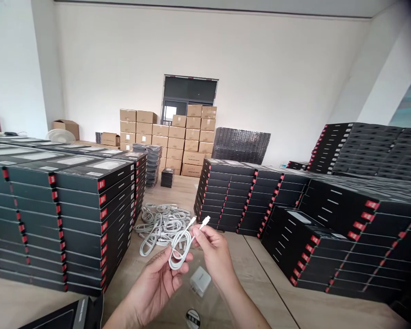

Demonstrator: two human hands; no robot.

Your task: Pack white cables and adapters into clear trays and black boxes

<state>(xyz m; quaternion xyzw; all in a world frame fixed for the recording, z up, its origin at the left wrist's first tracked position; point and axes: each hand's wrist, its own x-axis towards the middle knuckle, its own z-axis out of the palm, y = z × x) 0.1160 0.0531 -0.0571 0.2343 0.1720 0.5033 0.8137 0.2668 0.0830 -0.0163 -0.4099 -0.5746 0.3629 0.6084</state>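
A coiled white charging cable (178, 257) is held up in front of me between both hands. My left hand (160, 272) grips the lower loops of the coil between thumb and fingers. Near one white plug end, my right hand (210, 246) pinches the cable, and a second plug tip shows just left of it. Below the hands a white power adapter (200, 280) lies on the wooden table (260, 301), seemingly in a clear plastic bag with a round black label (192, 318). Behind the hands spreads a loose pile of similar white cables (157, 219).
Tall stacks of black boxes with red tabs (65, 214) rise on the left, and more black boxes (239, 196) stand on the right. An open black box (68, 317) lies at the lower left. Cardboard cartons (171, 141) are piled by the back wall.
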